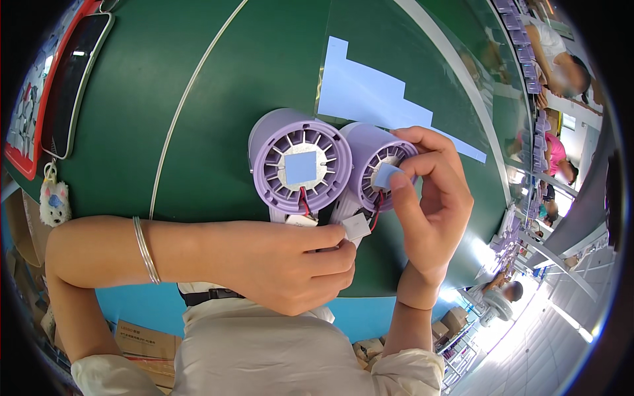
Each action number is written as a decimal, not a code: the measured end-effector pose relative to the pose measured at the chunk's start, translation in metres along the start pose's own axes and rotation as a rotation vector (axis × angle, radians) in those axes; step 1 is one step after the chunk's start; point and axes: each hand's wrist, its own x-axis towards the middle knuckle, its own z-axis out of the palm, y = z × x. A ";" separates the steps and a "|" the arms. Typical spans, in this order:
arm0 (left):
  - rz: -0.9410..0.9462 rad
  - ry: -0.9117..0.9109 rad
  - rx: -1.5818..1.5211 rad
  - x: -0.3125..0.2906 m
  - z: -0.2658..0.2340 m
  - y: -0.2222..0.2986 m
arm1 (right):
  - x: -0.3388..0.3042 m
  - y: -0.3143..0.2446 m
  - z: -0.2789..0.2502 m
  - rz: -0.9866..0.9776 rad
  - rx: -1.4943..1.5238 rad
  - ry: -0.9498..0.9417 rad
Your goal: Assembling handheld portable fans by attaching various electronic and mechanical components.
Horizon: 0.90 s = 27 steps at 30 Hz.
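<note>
Two light purple round fan housings (266,135) lie side by side on the green tabletop, their slotted ends toward me. A blue square pad (300,167) sits on the silver hub of the left one. At the hub of the right fan housing (357,142), my right hand (432,198) pinches a second blue square pad (387,177) between thumb and fingers. My left hand (297,264) is curled round the lower stem of the right housing, its fingertips largely hidden. White blocks (357,226) with red and black wires lie by the stems, one against my left fingertips.
Beyond the housings lies a stepped blue sheet (370,89) of pad material on a clear film. At far left are a phone (79,82), a red-rimmed tray (32,155) and a plush charm (55,203). A white cable (175,125) crosses the table. Other people sit along the right.
</note>
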 end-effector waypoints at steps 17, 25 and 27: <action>-0.002 0.014 0.008 -0.001 0.001 0.000 | -0.001 -0.001 0.007 -0.155 -0.194 0.034; 0.000 -0.009 0.013 -0.002 0.000 0.000 | -0.002 0.003 0.004 -0.046 -0.067 0.001; 0.000 0.000 0.008 0.000 0.001 0.000 | -0.002 0.007 0.005 -0.029 0.051 0.021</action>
